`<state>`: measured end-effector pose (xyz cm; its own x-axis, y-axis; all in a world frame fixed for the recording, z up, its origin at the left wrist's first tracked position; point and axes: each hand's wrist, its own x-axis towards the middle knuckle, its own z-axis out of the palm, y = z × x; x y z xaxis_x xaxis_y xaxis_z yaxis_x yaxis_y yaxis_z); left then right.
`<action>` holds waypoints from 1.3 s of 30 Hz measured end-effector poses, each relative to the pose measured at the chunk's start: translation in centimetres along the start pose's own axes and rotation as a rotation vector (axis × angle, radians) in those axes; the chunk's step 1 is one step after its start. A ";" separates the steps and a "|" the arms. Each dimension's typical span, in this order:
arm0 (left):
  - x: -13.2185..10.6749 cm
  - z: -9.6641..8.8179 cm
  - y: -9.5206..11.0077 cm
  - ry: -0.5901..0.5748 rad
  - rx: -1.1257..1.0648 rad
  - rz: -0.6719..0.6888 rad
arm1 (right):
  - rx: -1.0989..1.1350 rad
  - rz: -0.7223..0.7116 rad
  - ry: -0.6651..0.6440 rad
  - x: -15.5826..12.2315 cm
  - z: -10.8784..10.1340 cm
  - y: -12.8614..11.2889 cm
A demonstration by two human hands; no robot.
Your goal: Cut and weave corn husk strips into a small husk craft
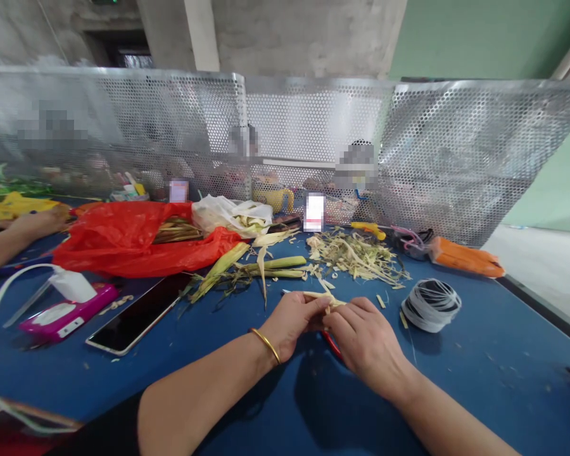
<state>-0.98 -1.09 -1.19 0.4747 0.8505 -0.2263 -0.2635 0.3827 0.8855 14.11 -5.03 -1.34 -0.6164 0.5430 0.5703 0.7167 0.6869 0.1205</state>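
Leaf strip — between both hands

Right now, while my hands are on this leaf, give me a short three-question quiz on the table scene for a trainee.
1. True or false: the left hand and the right hand both pinch the pale leaf strip.
2. Where does the coil of white band lie on the blue table? A. left of the left hand B. right of the right hand C. under the hands
3. Fill in: the gold bracelet sits on the ____ wrist.
Key: 1 true; 2 B; 3 left.
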 end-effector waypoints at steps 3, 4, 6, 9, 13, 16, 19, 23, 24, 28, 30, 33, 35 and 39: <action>-0.2 0.2 -0.1 0.043 -0.013 0.011 | 0.012 -0.049 -0.011 0.1 -0.3 -0.4; -0.2 0.2 -0.2 0.054 -0.012 0.010 | 0.024 -0.068 -0.014 0.2 -0.4 -0.5; -0.2 0.2 -0.4 0.064 -0.011 0.006 | 0.047 -0.107 -0.019 0.3 -0.6 -0.8; 0.0 0.0 -0.5 0.077 -0.025 0.006 | 0.084 -0.149 -0.022 0.4 -0.6 -1.0; 0.3 -0.4 -0.1 0.114 -0.066 0.001 | 0.157 0.062 0.070 0.3 -0.7 -0.6; 0.1 -0.4 0.5 0.112 -0.055 -0.014 | 0.130 0.430 0.107 0.3 -0.8 0.2; -0.1 -0.2 0.7 0.129 0.008 -0.032 | 0.315 0.643 -0.070 0.4 -0.5 0.8; -0.1 -0.2 0.3 0.133 0.150 -0.042 | 0.584 0.725 -0.199 0.5 0.1 0.7; 0.0 -0.2 0.2 0.125 0.182 -0.033 | 0.600 0.724 -0.204 0.5 0.2 0.6; 0.3 -0.3 -0.2 0.096 0.251 0.026 | 0.660 0.717 -0.222 0.5 0.1 0.9; 0.3 -0.3 -0.1 0.097 0.266 0.042 | 0.718 0.737 -0.223 0.5 -0.3 1.2; 0.4 -0.2 0.1 0.131 0.269 0.063 | 0.797 0.775 -0.223 0.6 -0.9 1.4; 0.4 -0.3 0.3 0.148 0.275 0.075 | 0.840 0.787 -0.230 0.7 -1.2 1.4; 0.3 -0.5 0.7 0.148 0.268 0.046 | 0.838 0.754 -0.283 0.8 -1.6 1.2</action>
<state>-1.45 -0.35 -0.90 0.3349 0.9156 -0.2224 -0.0421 0.2504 0.9672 15.02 -4.52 0.61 -0.2522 0.9662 0.0540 0.5579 0.1908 -0.8077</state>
